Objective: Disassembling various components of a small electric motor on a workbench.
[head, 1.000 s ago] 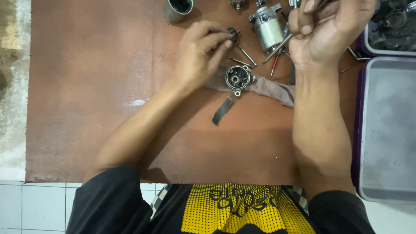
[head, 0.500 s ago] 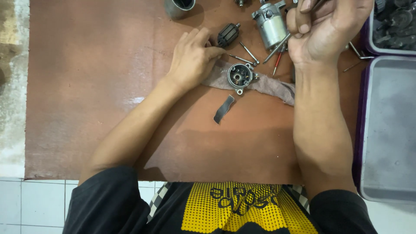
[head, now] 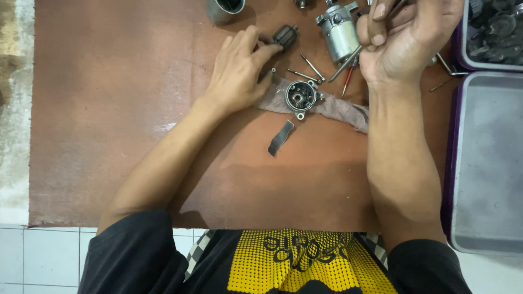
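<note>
Mid-disassembly of a small starter motor, by the look of it. Left hand [head: 239, 68] flat and unclenched on the brown mat [head: 109, 109], fingertips touching the armature [head: 285, 36] just above the round end cover [head: 300, 96] on its grey rag [head: 338, 109]. Right hand [head: 406, 38] clenched around a thin tool, right of that cover beside the motor housing [head: 339, 34]. Likely next: a firm pinch on the armature.

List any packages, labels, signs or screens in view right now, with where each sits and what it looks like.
No packages, signs or screens in view.
Shirt print: bottom centre, on the person's chest; dark lettering on a yellow dotted patch, black shirt.
Grey trays: right edge of the brown mat, purple-rimmed, unlabelled.
Left hand rests flat by a grey rag; right hand grips a thin tool.
</note>
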